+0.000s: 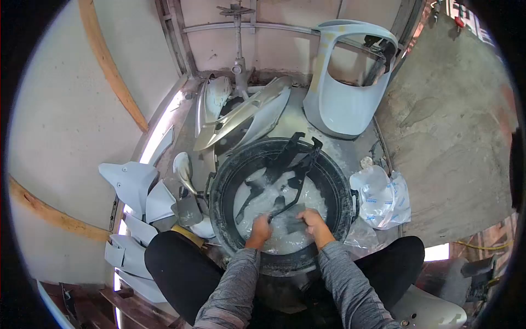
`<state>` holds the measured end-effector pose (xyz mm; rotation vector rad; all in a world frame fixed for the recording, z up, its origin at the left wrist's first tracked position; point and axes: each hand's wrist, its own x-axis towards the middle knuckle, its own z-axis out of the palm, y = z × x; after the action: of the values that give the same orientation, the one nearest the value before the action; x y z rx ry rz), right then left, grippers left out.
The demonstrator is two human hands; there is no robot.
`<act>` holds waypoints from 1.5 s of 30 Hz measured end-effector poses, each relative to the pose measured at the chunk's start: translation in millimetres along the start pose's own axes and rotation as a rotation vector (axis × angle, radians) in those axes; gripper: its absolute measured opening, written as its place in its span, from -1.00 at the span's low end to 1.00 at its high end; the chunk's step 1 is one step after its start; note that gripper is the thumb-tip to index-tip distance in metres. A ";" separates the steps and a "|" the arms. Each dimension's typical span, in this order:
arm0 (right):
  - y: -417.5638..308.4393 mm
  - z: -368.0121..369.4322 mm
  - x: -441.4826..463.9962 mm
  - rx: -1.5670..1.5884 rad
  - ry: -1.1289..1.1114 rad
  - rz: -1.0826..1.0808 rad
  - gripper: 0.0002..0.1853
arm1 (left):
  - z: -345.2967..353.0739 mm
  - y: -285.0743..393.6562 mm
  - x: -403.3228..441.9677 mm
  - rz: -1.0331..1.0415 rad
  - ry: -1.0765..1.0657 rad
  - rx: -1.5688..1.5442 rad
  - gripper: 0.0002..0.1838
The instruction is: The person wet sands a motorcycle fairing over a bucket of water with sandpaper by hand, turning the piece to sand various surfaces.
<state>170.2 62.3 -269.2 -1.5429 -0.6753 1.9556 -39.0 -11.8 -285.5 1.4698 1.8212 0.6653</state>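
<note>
A round black tub (219,219) with side handles stands between my knees, holding cloudy whitish water. My left hand (259,230) is closed at the lower end of a black plastic part (298,189), whose long arms rise out of the water and over the far rim. My right hand (313,223) is closed on a thin grey sheet (294,213) beside that part, just above the water. What the sheet is made of cannot be told. Another dark piece (249,200) lies partly under water on the left.
Silver-gold curved panels (235,123) lean behind the tub near a metal stand (238,60). A large pale frame-shaped panel (339,112) stands at the back right. White panels (131,178) lie to the left. Clear plastic bags (381,197) sit right of the tub.
</note>
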 end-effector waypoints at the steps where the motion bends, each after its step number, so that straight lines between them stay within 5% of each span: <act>1: 4.0 -3.4 1.0 -0.052 0.055 -0.027 -0.81 | -0.8 1.7 -0.8 0.019 0.025 -0.040 -0.58; 6: 11.5 -16.0 -7.9 -0.272 0.395 -0.127 -0.81 | -28.0 30.7 -18.6 -0.018 0.005 -0.113 -0.65; 11: -28.8 -17.5 1.7 -0.368 0.203 -0.171 -0.78 | -38.8 39.0 -22.0 -0.011 -0.024 -0.440 -0.61; 13: -47.6 -7.9 -15.1 -0.570 0.194 -0.449 -0.78 | -42.5 54.8 -24.7 -0.132 -0.193 -0.779 -0.65; 17: -99.2 38.8 -127.1 -0.932 0.180 -0.855 -0.62 | -62.5 108.6 -35.6 0.123 -0.318 -0.986 -0.57; 19: -97.0 46.7 -157.7 -1.060 0.084 -1.250 -0.57 | -79.3 135.6 -41.7 0.119 -0.367 -1.077 -0.52; 22: -106.6 57.3 -194.0 -1.259 0.057 -1.417 -0.52 | -104.5 150.0 -44.5 -0.068 -0.492 -1.051 -0.58; 27: -120.0 44.4 -188.6 -1.251 0.189 -1.464 -0.53 | -135.1 184.2 -60.8 -0.149 -0.412 -1.191 -0.69; 33: -126.9 50.8 -202.4 -1.300 0.136 -1.560 -0.59 | -127.7 188.1 -61.4 -0.049 -0.384 -1.317 -0.60; 36: -145.7 30.7 -182.4 -1.341 0.328 -1.501 -0.55 | -131.1 193.8 -62.7 -0.156 -0.373 -1.285 -0.55; 40: -128.2 67.7 -207.1 -1.235 -0.030 -1.557 -0.56 | -125.6 190.3 -57.7 -0.074 -0.387 -1.295 -0.46; 45: -154.1 28.9 -167.7 -1.299 0.141 -1.536 -0.54 | -131.9 198.5 -58.1 -0.129 -0.432 -1.293 -0.25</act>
<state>190.9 55.9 -40.6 -0.8890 -2.3270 0.1029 -12.2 -19.1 -41.8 0.5245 0.7727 1.0525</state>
